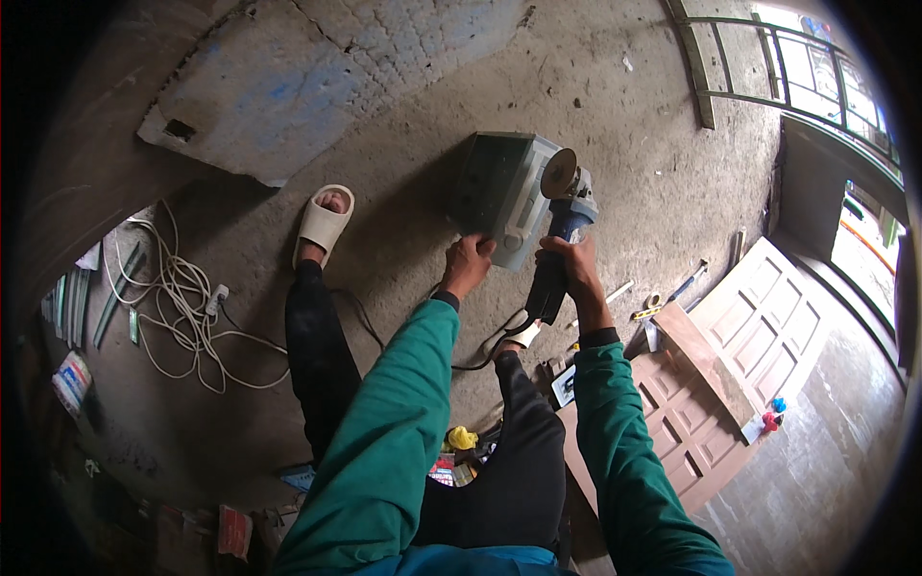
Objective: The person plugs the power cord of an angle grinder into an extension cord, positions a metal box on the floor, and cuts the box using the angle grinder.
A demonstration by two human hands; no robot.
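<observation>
My right hand [573, 259] is wrapped round the dark body of an angle grinder [549, 278], whose round disc [560, 174] points away from me. A black cord runs from the grinder's near end. Just left of it, a grey-green box-shaped piece [497, 187] with a pale ridged side stands on the concrete. My left hand [469, 262] grips the near edge of that box with its fingers bent over it. The disc hangs over or beside the box's far right corner; whether they touch I cannot tell.
A pale extension cord [187, 307] lies coiled on the left, near thin metal strips [75, 307]. A large worn slab [317, 82] lies ahead. Panelled doors [759, 322], a tape roll [653, 300] and tools lie to the right. A metal frame [768, 58] stands far right.
</observation>
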